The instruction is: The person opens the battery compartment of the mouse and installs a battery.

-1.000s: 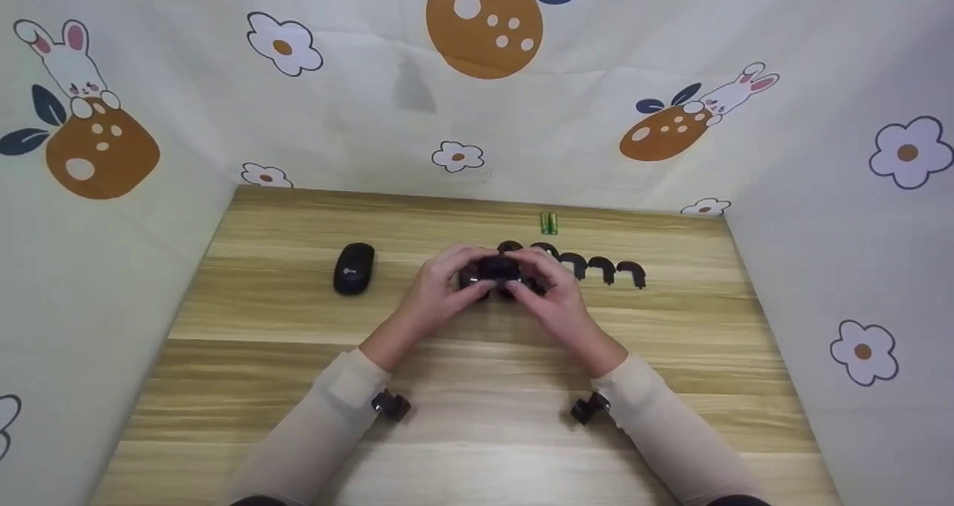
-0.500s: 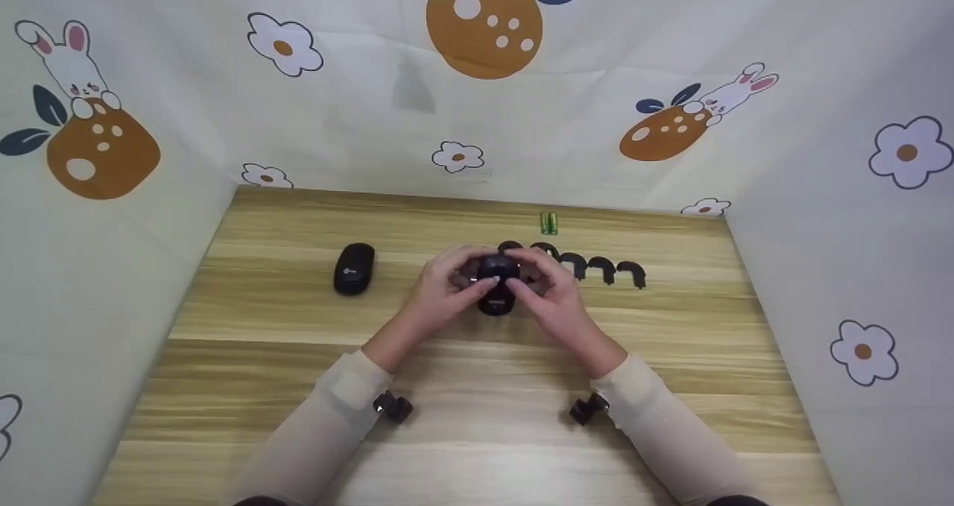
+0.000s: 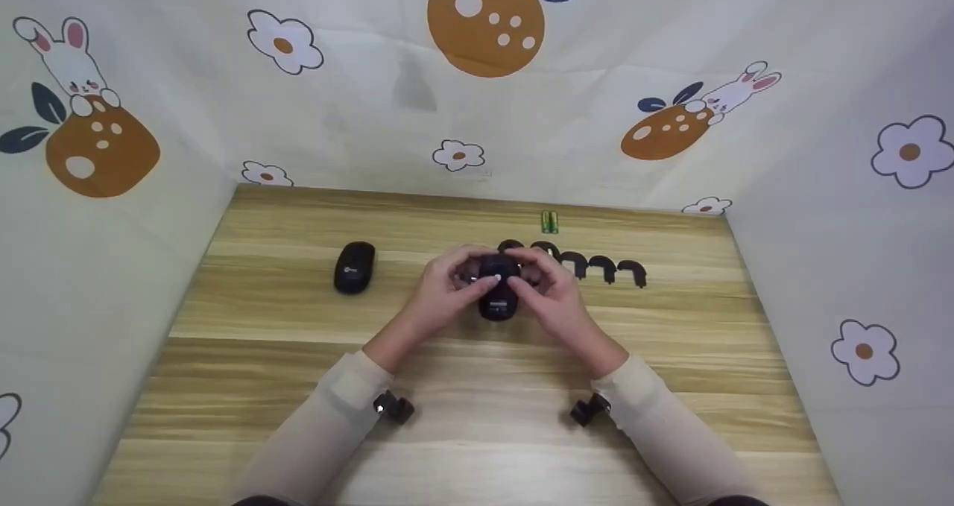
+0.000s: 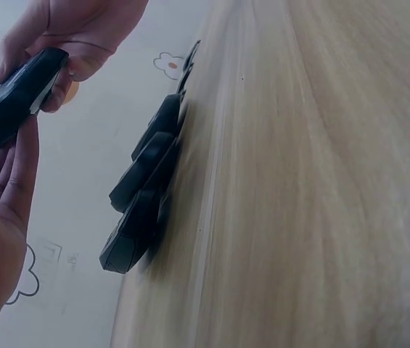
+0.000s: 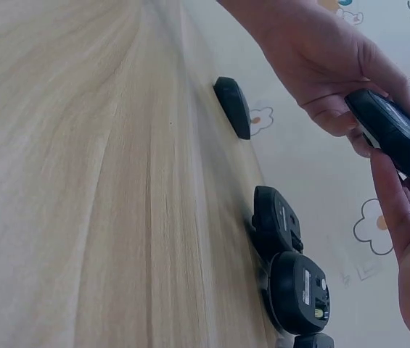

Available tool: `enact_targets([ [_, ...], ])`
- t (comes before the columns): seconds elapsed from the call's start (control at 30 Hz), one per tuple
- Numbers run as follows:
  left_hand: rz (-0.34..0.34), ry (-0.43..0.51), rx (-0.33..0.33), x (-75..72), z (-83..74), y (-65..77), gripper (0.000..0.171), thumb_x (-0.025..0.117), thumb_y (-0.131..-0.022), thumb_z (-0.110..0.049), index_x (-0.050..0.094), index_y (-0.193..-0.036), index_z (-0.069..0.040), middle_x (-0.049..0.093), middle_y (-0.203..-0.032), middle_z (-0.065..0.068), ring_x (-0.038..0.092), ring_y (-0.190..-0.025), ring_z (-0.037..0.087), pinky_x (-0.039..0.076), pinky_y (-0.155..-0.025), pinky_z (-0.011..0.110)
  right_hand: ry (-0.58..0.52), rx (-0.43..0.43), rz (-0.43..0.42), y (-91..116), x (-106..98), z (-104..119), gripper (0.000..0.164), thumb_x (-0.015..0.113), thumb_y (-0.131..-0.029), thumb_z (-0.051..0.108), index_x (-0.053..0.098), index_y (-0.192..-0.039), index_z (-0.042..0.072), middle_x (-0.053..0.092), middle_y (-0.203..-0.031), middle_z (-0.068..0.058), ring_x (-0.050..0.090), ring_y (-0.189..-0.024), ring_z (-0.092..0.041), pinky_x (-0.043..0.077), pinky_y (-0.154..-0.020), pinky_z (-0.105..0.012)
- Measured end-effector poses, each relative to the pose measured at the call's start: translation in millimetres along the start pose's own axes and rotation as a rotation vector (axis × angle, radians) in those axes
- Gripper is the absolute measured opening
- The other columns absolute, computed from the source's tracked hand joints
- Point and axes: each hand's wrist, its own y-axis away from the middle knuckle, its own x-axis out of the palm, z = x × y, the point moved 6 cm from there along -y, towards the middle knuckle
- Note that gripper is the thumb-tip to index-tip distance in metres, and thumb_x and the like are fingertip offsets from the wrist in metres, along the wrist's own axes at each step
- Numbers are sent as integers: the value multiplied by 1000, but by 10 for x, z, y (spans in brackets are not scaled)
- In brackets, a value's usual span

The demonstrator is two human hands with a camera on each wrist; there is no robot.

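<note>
From here the left hand (image 3: 452, 286) and right hand (image 3: 553, 288) cover part of the held black mouse (image 3: 496, 294), its label (image 3: 498, 304) too tiny to read, and partly hide dark pieces (image 3: 545, 248) behind

"What's at the middle of the wooden table (image 3: 477, 431)?"
"A black mouse (image 3: 498, 308), gripped between the left hand (image 3: 440, 286) and the right hand (image 3: 557, 290), both thumbs (image 3: 477, 291) on top."
"And around it?"
"A second mouse (image 3: 354, 269) (dark too, with a small pale mark) lies well to the left. Curved black pieces (image 3: 602, 262) line up rightward from behind the right hand; two green batteries (image 3: 554, 223) lie beyond, side by side."
</note>
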Motion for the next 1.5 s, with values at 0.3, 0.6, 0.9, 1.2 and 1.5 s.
enact_targets([
  [0.3, 67, 109, -86, 41, 13, -19, 47, 83, -99, -9, 68, -143, -3, 73, -131, 14, 73, -110, 36, 67, -81, 35, -17, 51, -9, 9, -17, -26, 37, 71, -104, -5, 65, -141, -5, 69, -128, -18, 74, -99, -22, 65, -88, -30],
  [0.6, 77, 126, -111, 72, 47, -26, 48, 82, -98, -6, 67, -143, -3, 73, -128, 15, 74, -108, 30, 67, -82, 35, 35, 31, 71, -13, -33, -4, 43, 70, -104, -5, 60, -146, -5, 67, -133, -21, 72, -104, -24, 64, -91, -31],
  [0.9, 95, 91, -125, 98, 64, -9, 46, 83, -97, -6, 69, -140, -6, 73, -122, 11, 73, -102, 25, 66, -75, 31, -2, 128, 202, -3, -14, -22, 50, 69, -98, -10, 52, -144, -1, 61, -137, -23, 68, -123, -32, 65, -100, -43],
  [1.2, 108, 90, -117, 113, 68, 5, 45, 83, -97, -6, 69, -140, -6, 72, -119, 12, 71, -101, 26, 65, -75, 31, 12, 173, 243, -5, -30, -14, 49, 71, -98, -10, 54, -144, 0, 61, -139, -21, 68, -121, -31, 65, -97, -41],
  [1.5, 115, 62, -130, 107, 77, 22, 47, 83, -96, -7, 69, -140, -9, 71, -127, 10, 72, -105, 26, 67, -79, 35, 42, 170, 218, -1, -42, -25, 47, 75, -98, -6, 58, -141, 0, 59, -141, -19, 70, -120, -33, 67, -95, -43],
])
